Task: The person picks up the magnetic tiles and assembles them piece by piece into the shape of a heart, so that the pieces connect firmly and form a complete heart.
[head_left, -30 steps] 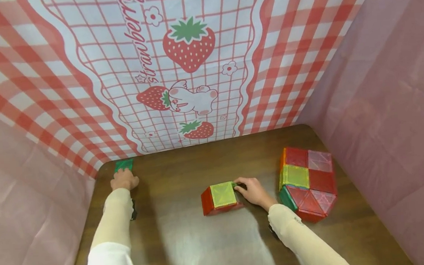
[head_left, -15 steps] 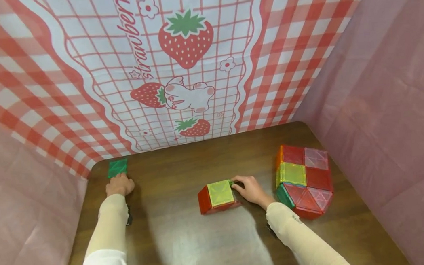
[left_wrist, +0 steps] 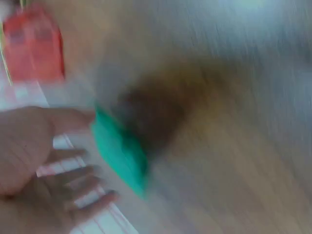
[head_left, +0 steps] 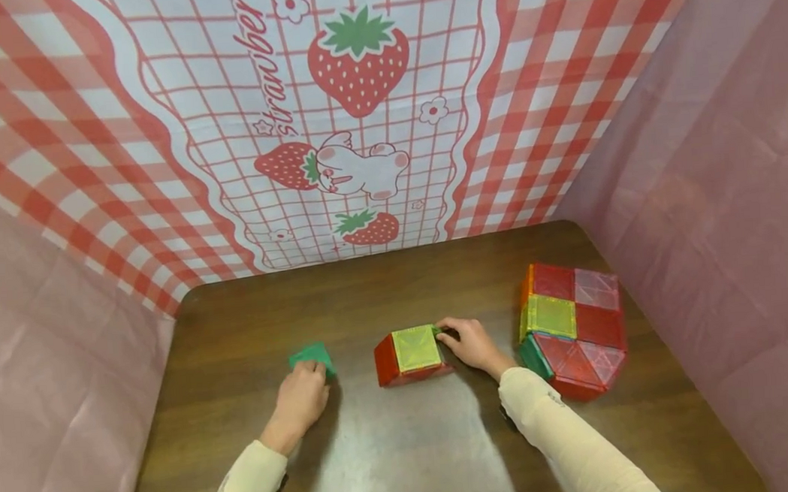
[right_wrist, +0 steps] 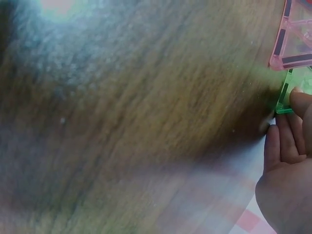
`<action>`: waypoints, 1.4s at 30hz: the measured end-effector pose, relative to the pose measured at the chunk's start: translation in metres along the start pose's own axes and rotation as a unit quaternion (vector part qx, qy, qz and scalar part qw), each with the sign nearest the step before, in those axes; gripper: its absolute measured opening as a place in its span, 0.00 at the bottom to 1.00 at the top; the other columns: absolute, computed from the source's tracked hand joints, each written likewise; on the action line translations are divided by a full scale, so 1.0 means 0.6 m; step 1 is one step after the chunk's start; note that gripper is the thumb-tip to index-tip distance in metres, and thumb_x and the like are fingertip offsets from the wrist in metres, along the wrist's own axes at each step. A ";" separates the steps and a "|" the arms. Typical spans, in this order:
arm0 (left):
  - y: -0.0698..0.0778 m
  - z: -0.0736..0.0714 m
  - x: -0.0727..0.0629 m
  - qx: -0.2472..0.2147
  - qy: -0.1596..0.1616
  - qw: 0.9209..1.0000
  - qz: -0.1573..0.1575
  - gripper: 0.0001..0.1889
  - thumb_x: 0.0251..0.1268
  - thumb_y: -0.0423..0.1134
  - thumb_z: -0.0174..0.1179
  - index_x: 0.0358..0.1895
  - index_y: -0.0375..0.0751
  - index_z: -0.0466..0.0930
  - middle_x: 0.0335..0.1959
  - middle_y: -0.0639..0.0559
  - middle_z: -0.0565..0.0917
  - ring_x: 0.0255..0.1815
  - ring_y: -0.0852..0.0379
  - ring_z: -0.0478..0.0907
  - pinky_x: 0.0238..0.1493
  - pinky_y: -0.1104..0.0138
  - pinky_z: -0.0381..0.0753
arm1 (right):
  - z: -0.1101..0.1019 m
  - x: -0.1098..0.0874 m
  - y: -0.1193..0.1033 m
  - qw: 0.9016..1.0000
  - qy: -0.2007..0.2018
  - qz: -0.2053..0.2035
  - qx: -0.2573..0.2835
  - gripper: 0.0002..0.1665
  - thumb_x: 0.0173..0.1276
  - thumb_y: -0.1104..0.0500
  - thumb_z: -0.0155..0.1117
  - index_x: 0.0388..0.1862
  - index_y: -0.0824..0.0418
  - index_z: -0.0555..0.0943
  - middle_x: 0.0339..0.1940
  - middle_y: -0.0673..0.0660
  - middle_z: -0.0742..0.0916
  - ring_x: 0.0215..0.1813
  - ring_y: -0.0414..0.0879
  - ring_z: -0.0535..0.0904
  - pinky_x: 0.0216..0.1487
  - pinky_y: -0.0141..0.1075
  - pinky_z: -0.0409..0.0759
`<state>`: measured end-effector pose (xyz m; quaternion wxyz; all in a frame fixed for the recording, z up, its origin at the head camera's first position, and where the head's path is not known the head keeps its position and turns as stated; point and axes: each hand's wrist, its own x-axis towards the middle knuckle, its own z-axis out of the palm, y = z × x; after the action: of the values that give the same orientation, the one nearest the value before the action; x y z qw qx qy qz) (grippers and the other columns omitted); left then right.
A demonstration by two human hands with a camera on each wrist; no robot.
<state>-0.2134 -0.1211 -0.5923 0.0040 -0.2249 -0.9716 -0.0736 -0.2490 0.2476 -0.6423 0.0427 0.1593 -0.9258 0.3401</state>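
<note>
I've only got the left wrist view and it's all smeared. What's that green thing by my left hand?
Observer: A green tile, gripped by the left hand.
Operator: And the red blur up top?
Observer: A small cube of tiles with red sides and a yellow top. The right hand grips its right edge.
Operator: Anything else out there?
Observer: A bigger cluster of red, pink and yellow tiles at the right of the table.

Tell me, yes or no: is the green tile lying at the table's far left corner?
No, the left hand holds the green tile near the small box.
</note>
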 end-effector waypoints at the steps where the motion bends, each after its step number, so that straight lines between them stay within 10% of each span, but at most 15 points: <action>1: -0.005 -0.001 0.001 -0.018 -0.003 1.000 -0.001 0.24 0.55 0.37 0.74 0.53 0.29 0.81 0.54 0.31 0.82 0.56 0.34 0.80 0.49 0.47 0.84 | 0.000 0.000 0.001 1.000 0.001 0.000 0.000 0.11 0.70 0.58 0.69 0.49 0.58 0.87 0.48 0.58 0.91 0.50 0.55 0.88 0.55 0.51 0.83; 4: -0.030 -0.003 0.009 -0.059 -0.060 0.996 -0.014 0.35 0.61 0.42 0.72 0.69 0.31 0.72 0.72 0.29 0.69 0.73 0.31 0.66 0.65 0.43 0.75 | -0.001 0.001 0.002 1.000 0.007 0.002 0.001 0.10 0.70 0.59 0.69 0.49 0.58 0.87 0.47 0.58 0.91 0.50 0.55 0.88 0.55 0.51 0.83; 10: -0.041 0.006 0.011 -0.098 -0.125 0.987 -0.011 0.38 0.67 0.48 0.67 0.71 0.25 0.67 0.72 0.27 0.68 0.72 0.31 0.68 0.67 0.42 0.72 | 0.000 -0.002 0.000 1.000 -0.003 -0.001 -0.001 0.11 0.71 0.58 0.68 0.50 0.58 0.87 0.48 0.58 0.91 0.50 0.55 0.88 0.55 0.51 0.83; 17: -0.002 0.014 0.016 -0.086 -0.047 0.995 -0.008 0.37 0.57 0.48 0.72 0.64 0.25 0.74 0.61 0.29 0.77 0.61 0.34 0.76 0.60 0.46 0.79 | -0.023 0.002 -0.015 0.999 -0.041 0.000 -0.010 0.21 0.72 0.64 0.64 0.63 0.63 0.81 0.58 0.62 0.87 0.58 0.59 0.84 0.60 0.53 0.81; 23: 0.073 -0.046 0.076 -0.112 0.042 0.992 0.050 0.36 0.52 0.50 0.69 0.62 0.30 0.77 0.58 0.33 0.78 0.58 0.39 0.75 0.58 0.50 0.80 | -0.145 0.020 -0.038 0.995 -0.030 0.057 -0.075 0.33 0.75 0.59 0.59 0.76 0.65 0.66 0.74 0.70 0.72 0.76 0.66 0.66 0.74 0.60 0.64; 31: 0.218 -0.067 0.158 -0.059 -0.018 0.983 0.173 0.37 0.61 0.53 0.62 0.69 0.33 0.72 0.65 0.37 0.75 0.67 0.42 0.71 0.70 0.53 0.72 | -0.297 -0.044 0.044 0.941 -0.041 0.294 -0.166 0.59 0.73 0.27 0.42 0.80 0.73 0.47 0.77 0.84 0.48 0.75 0.86 0.37 0.70 0.78 0.36; 37: 0.263 -0.047 0.183 -0.007 -0.055 0.980 0.191 0.36 0.61 0.55 0.64 0.67 0.35 0.74 0.65 0.39 0.76 0.67 0.44 0.72 0.70 0.55 0.72 | -0.309 -0.108 0.101 0.905 -0.029 0.399 -0.145 0.64 0.70 0.21 0.32 0.82 0.69 0.34 0.74 0.88 0.34 0.71 0.91 0.28 0.60 0.86 0.33; 42: 0.278 -0.033 0.194 0.038 -0.057 0.979 0.193 0.35 0.59 0.57 0.64 0.66 0.38 0.75 0.62 0.43 0.79 0.63 0.47 0.74 0.67 0.57 0.74 | -0.299 -0.119 0.114 0.899 -0.035 0.423 -0.103 0.62 0.70 0.21 0.26 0.79 0.62 0.20 0.72 0.88 0.30 0.70 0.93 0.39 0.62 0.83 0.50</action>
<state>-0.2459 0.0748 -0.5447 -0.0286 -0.4121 -0.9104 -0.0216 -0.2087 0.4310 -0.5603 -0.1211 -0.2414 -0.9367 0.2230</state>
